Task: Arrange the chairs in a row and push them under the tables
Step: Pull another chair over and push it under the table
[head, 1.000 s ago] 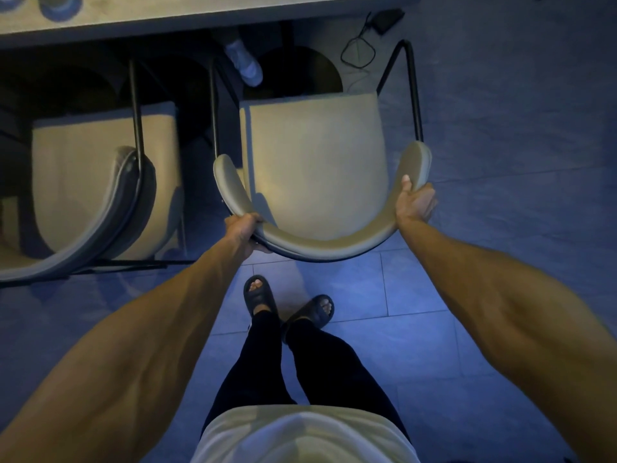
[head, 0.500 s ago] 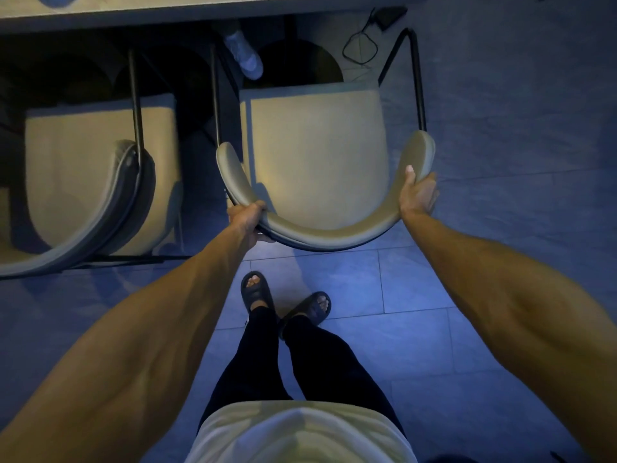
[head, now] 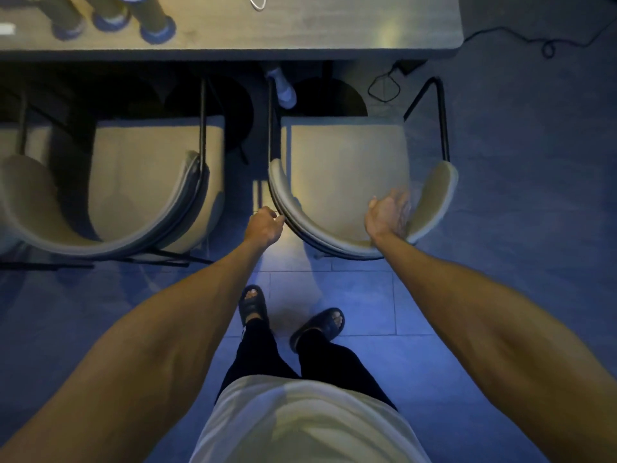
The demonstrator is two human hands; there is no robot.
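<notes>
Two beige chairs with curved backrests and black metal frames stand side by side in front of the wooden table (head: 317,35). The right chair (head: 344,155) has its seat front just short of the table edge. My left hand (head: 263,225) sits with curled fingers against the outer left side of that chair's backrest, not wrapped round it. My right hand (head: 389,213) hovers, blurred and with spread fingers, over the right part of the backrest, holding nothing. The left chair (head: 150,168) stands level with the right one.
Part of a third chair (head: 20,185) shows at the far left. Three bottles (head: 110,15) stand on the table. Another person's shoe (head: 285,86) is under the table. A cable (head: 384,88) and charger lie on the tiled floor by the right chair's front leg.
Both hands gripped the right chair's backrest and pushed it toward the table. Now the right hand has let go and opened, and the left has slipped off to the side.
</notes>
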